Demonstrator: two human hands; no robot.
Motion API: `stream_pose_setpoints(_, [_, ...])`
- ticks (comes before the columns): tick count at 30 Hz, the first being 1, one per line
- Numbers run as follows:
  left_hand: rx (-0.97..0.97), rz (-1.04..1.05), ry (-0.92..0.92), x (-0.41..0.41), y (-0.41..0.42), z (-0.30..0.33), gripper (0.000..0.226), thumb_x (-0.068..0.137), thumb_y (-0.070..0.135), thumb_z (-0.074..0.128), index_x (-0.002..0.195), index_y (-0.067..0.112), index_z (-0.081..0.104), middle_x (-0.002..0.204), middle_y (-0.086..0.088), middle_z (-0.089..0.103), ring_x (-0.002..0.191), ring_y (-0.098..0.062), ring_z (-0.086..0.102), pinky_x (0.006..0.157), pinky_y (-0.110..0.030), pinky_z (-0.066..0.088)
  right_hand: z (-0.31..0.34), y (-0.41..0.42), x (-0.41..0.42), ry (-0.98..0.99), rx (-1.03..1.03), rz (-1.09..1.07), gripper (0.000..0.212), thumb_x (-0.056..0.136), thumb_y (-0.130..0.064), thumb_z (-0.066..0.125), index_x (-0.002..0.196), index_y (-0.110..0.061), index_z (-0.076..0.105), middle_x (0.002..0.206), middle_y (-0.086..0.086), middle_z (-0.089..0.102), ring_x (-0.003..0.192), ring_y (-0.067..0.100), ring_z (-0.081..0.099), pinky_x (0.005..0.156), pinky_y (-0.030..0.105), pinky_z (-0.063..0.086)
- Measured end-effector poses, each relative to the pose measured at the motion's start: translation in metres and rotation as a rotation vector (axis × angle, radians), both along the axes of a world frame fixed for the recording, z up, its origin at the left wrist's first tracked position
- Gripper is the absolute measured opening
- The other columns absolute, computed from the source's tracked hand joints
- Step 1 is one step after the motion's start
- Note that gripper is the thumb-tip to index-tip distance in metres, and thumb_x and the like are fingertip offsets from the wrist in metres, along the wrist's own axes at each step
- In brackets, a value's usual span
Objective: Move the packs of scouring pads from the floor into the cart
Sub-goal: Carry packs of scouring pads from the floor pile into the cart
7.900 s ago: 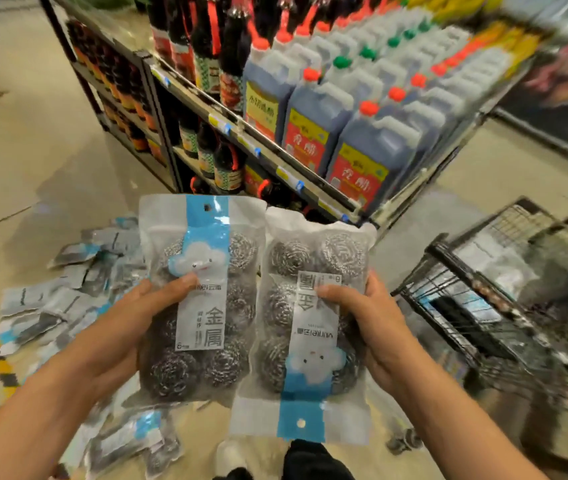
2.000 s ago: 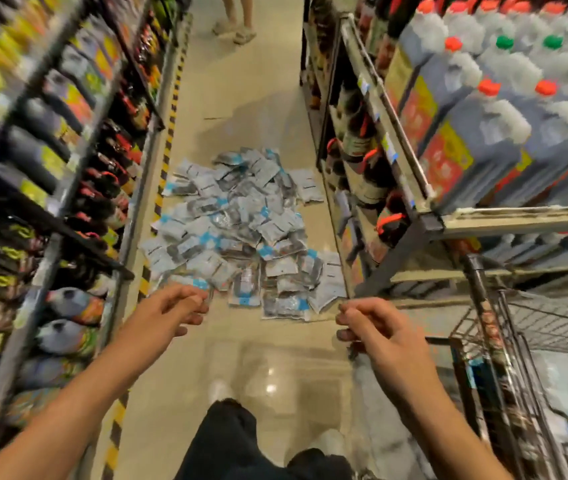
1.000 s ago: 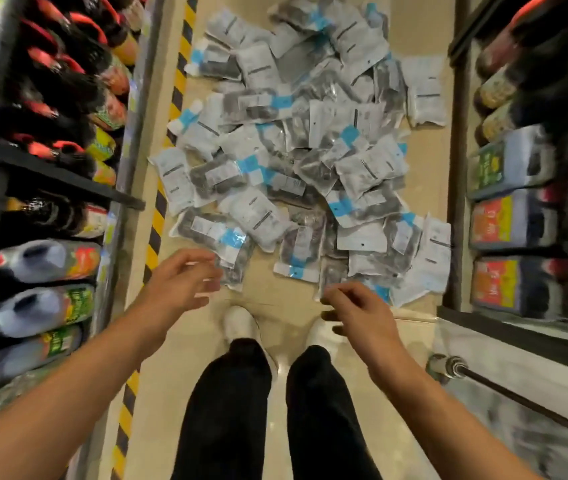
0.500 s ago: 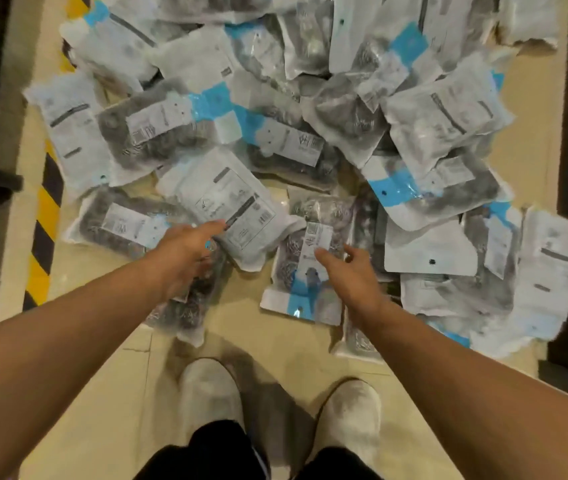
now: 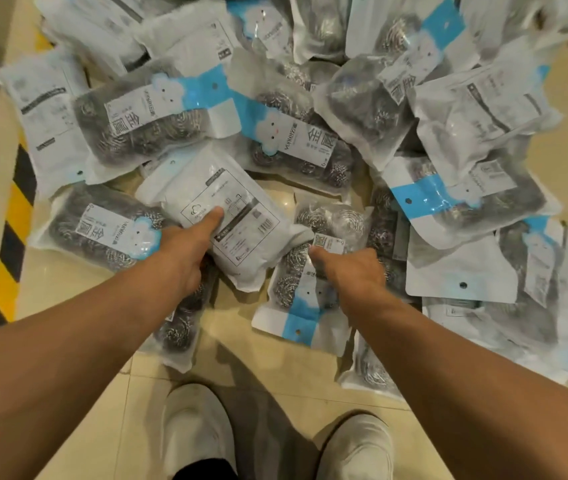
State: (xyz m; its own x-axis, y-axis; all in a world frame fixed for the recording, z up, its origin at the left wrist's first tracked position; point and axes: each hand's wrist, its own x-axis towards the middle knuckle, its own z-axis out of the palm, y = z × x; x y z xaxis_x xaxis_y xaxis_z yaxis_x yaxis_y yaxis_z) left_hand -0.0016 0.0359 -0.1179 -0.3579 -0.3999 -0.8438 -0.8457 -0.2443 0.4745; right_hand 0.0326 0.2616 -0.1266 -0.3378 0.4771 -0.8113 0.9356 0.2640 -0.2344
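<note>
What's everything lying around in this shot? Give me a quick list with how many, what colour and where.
Packs of scouring pads: a heap, too many to count, clear and white with blue bands, across the floor ahead.
Floor: one, beige tile, underneath everything.
Warning stripe: one, yellow and black, along the left edge.
Shoes: two, white, bottom centre.
Left hand: one, gripping a white face-down pack, thumb on top.
Right hand: one, gripping a face-up pack beside it.

head view, looking steeply down, close above floor (image 5: 67, 278), shoes (image 5: 195, 434) at bottom edge
</note>
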Motion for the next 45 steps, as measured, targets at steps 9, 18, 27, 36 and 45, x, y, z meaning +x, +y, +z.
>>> stream_pose_setpoints(9, [0.023,-0.168,0.077,0.029,-0.016,0.074,0.029,0.092,0.021,0.079,0.119,0.018,0.07,0.101,0.0,0.082,0.086,-0.018,0.08,0.069,-0.034,0.064,0.055,0.012,0.019,0.092,-0.117,-0.114,0.09,0.048,-0.053,0.09,0.122,-0.015,0.055,0.113,0.007,0.071,0.1,0.028,0.07,0.09,0.048,0.062])
stream_pose_setpoints(18, [0.067,-0.532,0.134,0.051,-0.027,0.267,0.035,0.091,0.025,0.079,0.125,0.024,0.072,0.114,0.004,0.08,0.104,-0.018,0.077,0.097,-0.043,0.059,0.263,0.029,0.05,0.273,-0.215,-0.019,0.052,0.072,-0.038,0.092,0.116,-0.027,0.066,0.103,-0.005,0.079,0.091,0.015,0.076,0.081,0.038,0.064])
stream_pose_setpoints(27, [0.198,-0.565,0.194,0.061,-0.025,0.522,0.024,0.099,0.02,0.067,0.123,0.019,0.072,0.111,-0.001,0.081,0.102,-0.019,0.078,0.082,-0.032,0.062,0.527,0.046,0.061,0.392,-0.343,-0.05,0.055,0.08,-0.023,0.091,0.127,-0.016,0.063,0.1,0.013,0.081,0.077,0.022,0.078,0.052,0.039,0.061])
stream_pose_setpoints(36, [0.15,-0.535,0.349,0.083,-0.008,0.759,0.036,0.091,0.027,0.075,0.125,0.02,0.071,0.111,-0.002,0.081,0.1,-0.024,0.079,0.09,-0.044,0.06,0.745,0.059,0.076,0.454,-0.486,-0.022,0.045,0.088,-0.007,0.073,0.128,-0.022,0.061,0.091,0.003,0.073,0.069,0.01,0.071,0.054,0.023,0.054])
stream_pose_setpoints(45, [0.134,-0.5,0.584,0.078,0.024,0.905,0.038,0.087,0.029,0.073,0.121,0.014,0.072,0.106,-0.01,0.081,0.096,-0.031,0.079,0.07,-0.036,0.067,0.906,0.089,0.087,0.791,-0.489,-0.041,0.039,0.081,-0.007,0.076,0.115,-0.024,0.068,0.102,0.003,0.08,0.096,0.027,0.075,0.084,0.039,0.062])
